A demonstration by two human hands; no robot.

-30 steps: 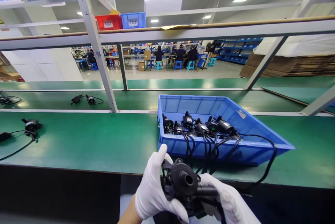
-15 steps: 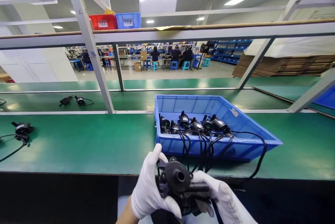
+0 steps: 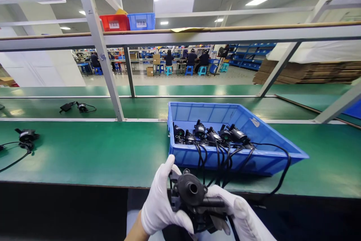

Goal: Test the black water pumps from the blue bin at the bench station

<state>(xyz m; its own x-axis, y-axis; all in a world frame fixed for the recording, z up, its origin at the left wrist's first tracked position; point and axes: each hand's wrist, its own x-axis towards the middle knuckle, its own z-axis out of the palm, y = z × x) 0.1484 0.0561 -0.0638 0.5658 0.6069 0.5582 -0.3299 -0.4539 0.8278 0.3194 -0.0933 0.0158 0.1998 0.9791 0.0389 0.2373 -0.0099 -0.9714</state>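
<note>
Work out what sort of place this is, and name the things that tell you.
Probably a factory assembly hall: a long green workbench, a blue bin holding several similar black motor-like units, and people seated at benches beyond.

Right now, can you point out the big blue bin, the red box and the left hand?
Big blue bin [image 3: 282,149]: head view, right side wall.
Red box [image 3: 120,26]: head view, front label.
Left hand [image 3: 161,203]: head view, glove back.

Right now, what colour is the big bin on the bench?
Blue; it shows best in the head view.
</note>
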